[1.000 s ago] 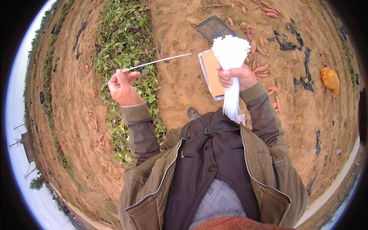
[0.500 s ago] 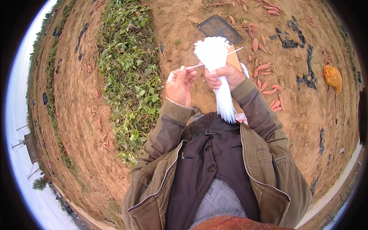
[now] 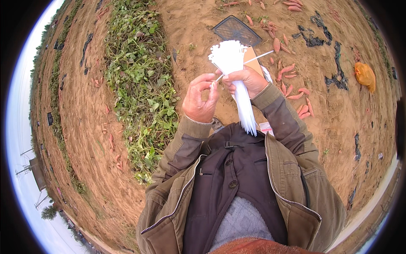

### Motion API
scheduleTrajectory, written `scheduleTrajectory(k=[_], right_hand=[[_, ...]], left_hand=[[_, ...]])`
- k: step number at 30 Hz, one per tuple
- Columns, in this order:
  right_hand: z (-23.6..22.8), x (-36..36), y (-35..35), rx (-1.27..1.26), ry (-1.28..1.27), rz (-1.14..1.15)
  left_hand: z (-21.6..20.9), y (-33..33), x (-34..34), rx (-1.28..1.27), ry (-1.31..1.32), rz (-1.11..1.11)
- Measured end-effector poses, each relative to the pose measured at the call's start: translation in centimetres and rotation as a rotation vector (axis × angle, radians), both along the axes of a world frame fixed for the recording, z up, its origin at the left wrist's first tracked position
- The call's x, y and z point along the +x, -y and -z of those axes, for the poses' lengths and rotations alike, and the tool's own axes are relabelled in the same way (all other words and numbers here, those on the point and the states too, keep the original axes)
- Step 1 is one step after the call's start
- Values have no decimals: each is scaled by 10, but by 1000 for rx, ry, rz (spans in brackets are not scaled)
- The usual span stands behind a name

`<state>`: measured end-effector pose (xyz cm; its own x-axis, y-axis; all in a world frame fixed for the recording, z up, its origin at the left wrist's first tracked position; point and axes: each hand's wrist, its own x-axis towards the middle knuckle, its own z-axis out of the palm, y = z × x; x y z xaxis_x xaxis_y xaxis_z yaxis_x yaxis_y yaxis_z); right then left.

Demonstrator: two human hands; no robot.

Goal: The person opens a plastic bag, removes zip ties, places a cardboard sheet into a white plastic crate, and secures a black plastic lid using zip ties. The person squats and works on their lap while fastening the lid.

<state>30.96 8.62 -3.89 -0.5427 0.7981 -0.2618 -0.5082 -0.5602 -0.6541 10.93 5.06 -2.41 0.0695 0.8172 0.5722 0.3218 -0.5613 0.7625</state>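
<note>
A thick bundle of white cable ties [image 3: 229, 57] stands upright before my chest, heads fanned at the top and thin tails hanging down. My right hand [image 3: 247, 80] is closed around its middle. One separate cable tie [image 3: 260, 57] passes across the bundle, one end sticking out to the right. My left hand [image 3: 201, 98], just left of the bundle, pinches this tie's other end between thumb and fingers. Whether the tie runs fully around the bundle is hidden behind it.
Beyond the bundle, a black plastic tray [image 3: 237, 31] lies on the soil near an orange-tan flat piece [image 3: 253, 61]. Sweet potatoes [image 3: 287, 70] are scattered to the right, with torn black film [image 3: 337, 70] and an orange bag [image 3: 364, 77]. Green vines [image 3: 141, 72] form a row at left.
My left hand has moved right, close against the bundle, its fingers now turned in around the single tie's end. More of that tie sticks out on the right.
</note>
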Motion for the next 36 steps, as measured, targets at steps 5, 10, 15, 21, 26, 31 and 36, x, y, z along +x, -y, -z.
scheduleTrajectory(k=[5, 10, 15, 21, 26, 31, 36], right_hand=[[33, -13, 4, 239, 324, 31], [41, -22, 0, 589, 858, 117], [9, -19, 6, 619, 1239, 36], [16, -21, 5, 690, 1351, 159], [31, -22, 7, 660, 1448, 213], [29, -22, 9, 731, 1508, 207], [32, -23, 13, 815, 1536, 237]], left_hand=[[-17, -6, 4, 33, -138, 188], [-23, -11, 7, -3, -168, 233], [-14, -6, 12, -59, -114, 163], [-3, 4, 8, -102, -103, 75], [-3, 9, 0, -148, -164, 37], [-7, 12, -2, -165, -265, 13], [-7, 13, 0, -142, -314, -16]])
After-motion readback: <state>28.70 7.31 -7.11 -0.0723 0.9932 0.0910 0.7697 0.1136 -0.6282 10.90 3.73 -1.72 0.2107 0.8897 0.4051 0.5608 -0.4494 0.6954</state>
